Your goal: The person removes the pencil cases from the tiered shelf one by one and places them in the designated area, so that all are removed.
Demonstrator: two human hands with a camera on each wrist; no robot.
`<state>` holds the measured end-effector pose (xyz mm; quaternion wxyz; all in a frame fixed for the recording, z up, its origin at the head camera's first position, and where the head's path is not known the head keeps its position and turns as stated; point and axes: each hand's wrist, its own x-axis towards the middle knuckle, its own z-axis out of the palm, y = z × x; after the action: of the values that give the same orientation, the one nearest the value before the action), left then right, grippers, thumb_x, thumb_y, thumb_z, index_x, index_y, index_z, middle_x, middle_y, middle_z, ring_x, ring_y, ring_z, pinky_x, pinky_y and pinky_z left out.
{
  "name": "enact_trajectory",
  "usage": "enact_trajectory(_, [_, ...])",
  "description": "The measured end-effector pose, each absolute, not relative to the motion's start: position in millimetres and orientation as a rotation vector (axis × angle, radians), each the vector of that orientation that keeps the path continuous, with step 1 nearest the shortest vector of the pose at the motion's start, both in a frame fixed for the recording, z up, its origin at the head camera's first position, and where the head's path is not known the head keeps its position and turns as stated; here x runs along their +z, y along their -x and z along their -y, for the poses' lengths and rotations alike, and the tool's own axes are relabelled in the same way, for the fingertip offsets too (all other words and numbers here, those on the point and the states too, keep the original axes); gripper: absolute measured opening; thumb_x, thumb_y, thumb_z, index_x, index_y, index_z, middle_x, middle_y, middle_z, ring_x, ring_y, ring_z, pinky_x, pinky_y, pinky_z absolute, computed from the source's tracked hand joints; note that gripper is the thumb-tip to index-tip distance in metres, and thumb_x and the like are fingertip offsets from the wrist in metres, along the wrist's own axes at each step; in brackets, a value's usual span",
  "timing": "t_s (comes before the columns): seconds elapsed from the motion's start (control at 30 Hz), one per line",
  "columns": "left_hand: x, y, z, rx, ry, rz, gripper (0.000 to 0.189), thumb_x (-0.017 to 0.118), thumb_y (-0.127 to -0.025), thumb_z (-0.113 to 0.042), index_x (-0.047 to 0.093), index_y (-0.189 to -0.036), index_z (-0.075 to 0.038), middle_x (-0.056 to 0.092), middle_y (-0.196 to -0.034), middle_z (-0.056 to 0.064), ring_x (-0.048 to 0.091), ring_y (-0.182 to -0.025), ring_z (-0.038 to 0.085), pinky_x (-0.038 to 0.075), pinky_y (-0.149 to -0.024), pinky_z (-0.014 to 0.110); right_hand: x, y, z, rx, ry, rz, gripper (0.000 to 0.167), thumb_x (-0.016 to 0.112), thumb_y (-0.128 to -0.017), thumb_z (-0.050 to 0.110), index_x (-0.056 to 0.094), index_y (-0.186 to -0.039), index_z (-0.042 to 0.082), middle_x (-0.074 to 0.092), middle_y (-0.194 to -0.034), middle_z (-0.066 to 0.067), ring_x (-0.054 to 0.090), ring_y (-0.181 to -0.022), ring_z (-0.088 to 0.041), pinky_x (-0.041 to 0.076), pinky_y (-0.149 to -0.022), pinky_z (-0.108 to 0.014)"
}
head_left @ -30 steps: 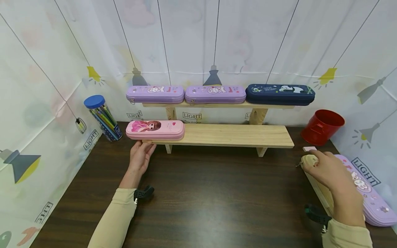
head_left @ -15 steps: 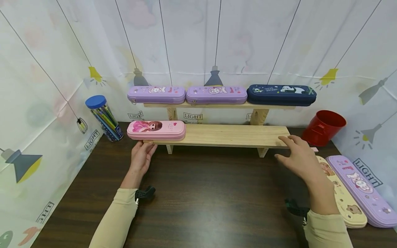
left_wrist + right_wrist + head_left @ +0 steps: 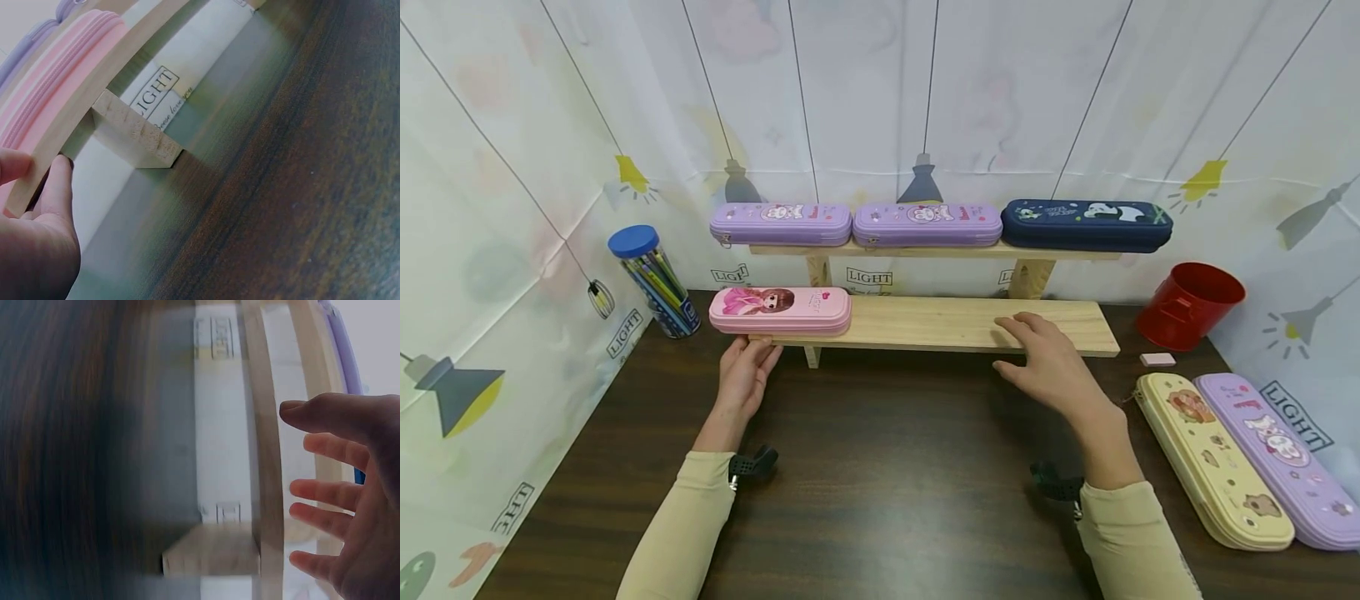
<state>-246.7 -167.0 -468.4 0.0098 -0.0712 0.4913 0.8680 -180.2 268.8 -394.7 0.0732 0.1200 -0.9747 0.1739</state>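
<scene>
A two-tier wooden shelf (image 3: 925, 323) stands at the back of the dark table. At the left end of its lower board lies a pink pencil case (image 3: 780, 312) with a doll picture. My left hand (image 3: 747, 379) pinches that board's end below the case; in the left wrist view the thumb (image 3: 14, 165) lies at the board's edge and the fingers pass underneath. My right hand (image 3: 1060, 367) hovers by the right half of the lower board, fingers spread and holding nothing. Its spread fingers (image 3: 325, 492) also show in the right wrist view.
Two purple pencil cases (image 3: 781, 224) and a navy panda case (image 3: 1086, 225) line the upper board. A yellow case (image 3: 1213, 458) and another purple one (image 3: 1281, 458) lie at right. Near them are a white eraser (image 3: 1157, 359) and red cup (image 3: 1191, 306). A pencil tub (image 3: 655, 281) stands left.
My right hand has let go of the yellow case at right and moved left to the lower board. My left hand keeps its place at the board's left end.
</scene>
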Motion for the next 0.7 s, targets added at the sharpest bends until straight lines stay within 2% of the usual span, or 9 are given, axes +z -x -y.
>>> enact_trajectory(0.17, [-468, 247, 167, 2.707, 0.228, -1.544, 0.041, 0.046, -0.102, -0.001, 0.039, -0.142, -0.006, 0.049, -0.143, 0.013, 0.061, -0.122, 0.013, 0.05, -0.105, 0.028, -402, 190, -246, 0.547, -0.443, 2.912, 0.067, 0.077, -0.085, 0.025, 0.049, -0.145, 0.011, 0.043, -0.148, -0.025, 0.041, -0.136, -0.046, 0.034, -0.113, -0.066])
enact_trajectory(0.47, [-469, 249, 167, 2.709, 0.242, -1.55, 0.036, 0.047, -0.101, 0.001, 0.042, -0.136, -0.006, 0.047, -0.146, 0.014, 0.055, -0.131, 0.019, 0.05, -0.106, 0.029, -404, 204, -207, 0.575, -0.575, 2.893, 0.067, 0.076, -0.086, 0.031, 0.049, -0.146, 0.014, 0.044, -0.15, -0.022, 0.041, -0.138, -0.042, 0.034, -0.115, -0.063])
enact_trajectory(0.7, [-472, 251, 169, 2.713, 0.216, -1.549, 0.04, 0.046, -0.101, 0.002, 0.039, -0.14, -0.003, 0.044, -0.149, 0.017, 0.052, -0.134, 0.022, 0.05, -0.105, 0.028, -407, 214, -181, 0.625, -0.635, 2.888, 0.067, 0.075, -0.087, 0.032, 0.048, -0.146, 0.017, 0.044, -0.15, -0.017, 0.041, -0.139, -0.039, 0.035, -0.117, -0.059])
